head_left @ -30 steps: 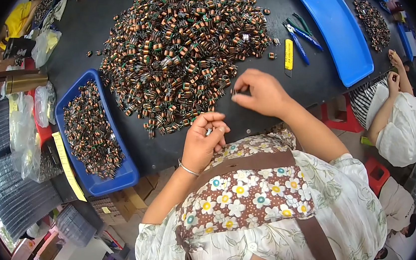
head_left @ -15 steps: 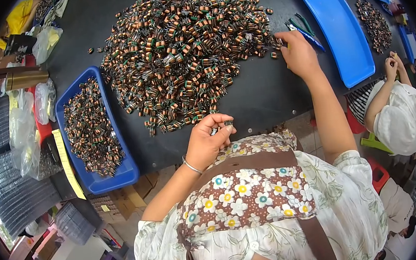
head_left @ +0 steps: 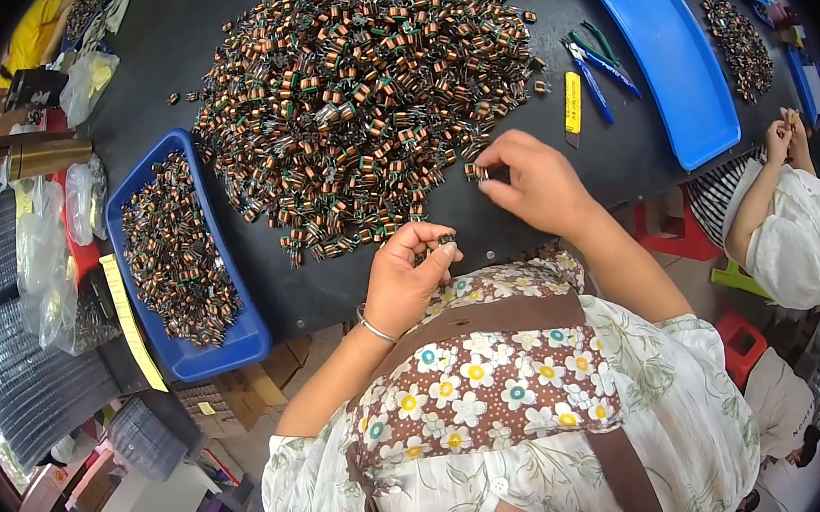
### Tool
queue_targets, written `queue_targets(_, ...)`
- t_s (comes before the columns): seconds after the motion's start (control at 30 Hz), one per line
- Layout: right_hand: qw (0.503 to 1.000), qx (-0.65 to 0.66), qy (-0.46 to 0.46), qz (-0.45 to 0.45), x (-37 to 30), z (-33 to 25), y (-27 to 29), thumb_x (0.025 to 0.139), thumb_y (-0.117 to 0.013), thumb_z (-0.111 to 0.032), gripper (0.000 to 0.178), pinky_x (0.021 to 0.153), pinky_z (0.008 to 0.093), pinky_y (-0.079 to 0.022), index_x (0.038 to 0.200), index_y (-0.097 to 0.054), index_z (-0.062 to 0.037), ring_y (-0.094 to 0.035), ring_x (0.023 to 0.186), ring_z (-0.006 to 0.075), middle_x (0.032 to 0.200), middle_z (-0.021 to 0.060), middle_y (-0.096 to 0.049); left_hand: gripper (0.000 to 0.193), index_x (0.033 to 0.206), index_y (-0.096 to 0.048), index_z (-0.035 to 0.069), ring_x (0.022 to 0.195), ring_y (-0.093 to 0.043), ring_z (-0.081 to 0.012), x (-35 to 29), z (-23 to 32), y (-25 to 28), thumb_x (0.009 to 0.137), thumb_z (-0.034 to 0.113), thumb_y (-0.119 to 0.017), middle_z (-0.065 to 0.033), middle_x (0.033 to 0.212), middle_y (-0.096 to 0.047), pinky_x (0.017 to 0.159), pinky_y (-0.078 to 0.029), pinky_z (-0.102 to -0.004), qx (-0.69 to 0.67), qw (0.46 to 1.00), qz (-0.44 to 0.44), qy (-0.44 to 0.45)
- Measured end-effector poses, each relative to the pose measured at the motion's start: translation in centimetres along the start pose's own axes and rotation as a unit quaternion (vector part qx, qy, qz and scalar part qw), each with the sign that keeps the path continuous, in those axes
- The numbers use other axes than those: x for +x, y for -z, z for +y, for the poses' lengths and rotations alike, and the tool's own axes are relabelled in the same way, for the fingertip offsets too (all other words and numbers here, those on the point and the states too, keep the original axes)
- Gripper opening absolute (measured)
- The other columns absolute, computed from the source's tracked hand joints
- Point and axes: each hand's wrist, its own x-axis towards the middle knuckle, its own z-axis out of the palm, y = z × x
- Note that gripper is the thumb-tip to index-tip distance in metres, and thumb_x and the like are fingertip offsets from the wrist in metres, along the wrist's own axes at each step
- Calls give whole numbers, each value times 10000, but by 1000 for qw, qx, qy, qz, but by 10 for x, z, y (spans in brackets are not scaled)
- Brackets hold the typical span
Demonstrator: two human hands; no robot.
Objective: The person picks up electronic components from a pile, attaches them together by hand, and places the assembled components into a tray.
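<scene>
A large heap of small copper-wound coils (head_left: 345, 94) with green and black parts covers the middle of the dark table. Close to my apron, my left hand (head_left: 406, 274) is closed, with a small coil (head_left: 446, 240) between thumb and forefinger; whether more lie in its palm is hidden. To the right of the heap's lower edge, my right hand (head_left: 533, 185) pinches another coil (head_left: 475, 173) at its fingertips, just above the table. A blue bin (head_left: 258, 342) on the left is filled with more such coils.
On the right lie a yellow utility knife (head_left: 572, 102), blue-handled pliers (head_left: 594, 90), green-handled pliers (head_left: 597, 43) and a blue tray (head_left: 674, 73). Beyond the tray is a smaller coil pile (head_left: 738, 49), with a co-worker (head_left: 791, 239) at the right. Plastic bags (head_left: 45, 261) hang at the left.
My right hand has come left and nearer to me from beside the pliers, carrying a coil. The utility knife it covered now shows. My left hand has hardly moved.
</scene>
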Motion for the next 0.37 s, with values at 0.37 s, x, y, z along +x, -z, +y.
queue_targets(0.37, 775, 494, -272, -285, -17, -10, -7, 784, -677, -90, 187, 480, 159, -367, 942, -633, 2, -483, 554, 8, 731, -15, -608, 187, 1038, -545, 41, 616, -495, -19, 2, 5, -7, 854, 36, -576, -1, 806, -588, 525, -410, -160, -9, 998, -65, 11)
